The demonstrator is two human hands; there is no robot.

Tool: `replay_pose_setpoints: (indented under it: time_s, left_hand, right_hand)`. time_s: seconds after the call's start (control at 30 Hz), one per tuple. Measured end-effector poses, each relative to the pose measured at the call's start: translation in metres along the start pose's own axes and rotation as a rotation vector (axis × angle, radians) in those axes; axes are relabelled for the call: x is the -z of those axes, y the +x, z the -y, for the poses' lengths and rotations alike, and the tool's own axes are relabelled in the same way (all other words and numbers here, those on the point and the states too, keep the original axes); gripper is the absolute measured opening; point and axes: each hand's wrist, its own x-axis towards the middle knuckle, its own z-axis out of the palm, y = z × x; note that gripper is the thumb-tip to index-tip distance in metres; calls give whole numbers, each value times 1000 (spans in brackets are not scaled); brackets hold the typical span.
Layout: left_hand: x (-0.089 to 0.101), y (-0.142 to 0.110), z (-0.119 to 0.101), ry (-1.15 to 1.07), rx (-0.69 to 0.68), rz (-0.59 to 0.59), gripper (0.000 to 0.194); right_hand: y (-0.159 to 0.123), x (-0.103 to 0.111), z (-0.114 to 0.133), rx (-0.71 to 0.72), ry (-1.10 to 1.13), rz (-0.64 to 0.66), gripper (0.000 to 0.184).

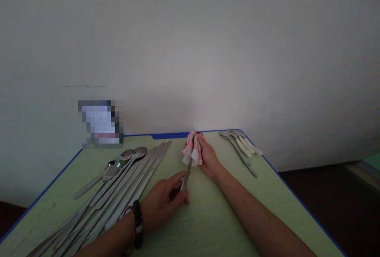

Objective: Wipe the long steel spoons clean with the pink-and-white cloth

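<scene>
My left hand (163, 203) pinches the handle end of a metal utensil (186, 180) just above the green table (208, 225). The utensil's far end is buried in a pink and white cloth (192, 152). My right hand (208, 158) is closed round that cloth, wrapping it about the utensil near the table's far edge. A dark band sits on my left wrist.
Several long metal spoons and flat utensils (118, 186) lie in a fan on the left half of the table. A small group of spoons with pale handles (242, 146) lies at the far right. A white wall rises behind the blue-edged table.
</scene>
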Motion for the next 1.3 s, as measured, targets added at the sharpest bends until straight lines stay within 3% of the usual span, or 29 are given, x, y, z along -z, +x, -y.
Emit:
replay_pose_setpoints:
  time_s: [0.3,0.47,0.73,0.93,1.17,1.3]
  left_hand:
    - [0,-1,3,2,-47,75,41]
    - [0,0,2,19,-69,37,39]
    - [0,1,5,4,17,-81,30]
    - [-2,2,2,122,19,-194,37]
    - [1,-1,-3,122,-44,-99,41]
    - [2,1,-1,96,-54,-53,30]
  right_hand:
    - [-3,-2,1,21,-38,4,31]
    - [-7,-1,3,-24,-119,82,34]
    - [-13,-1,4,-112,-185,250,37]
    - [-9,-2,3,-53,-108,159,37]
    - [1,3,0,56,47,9,32]
    - [3,5,0,53,61,-22,32]
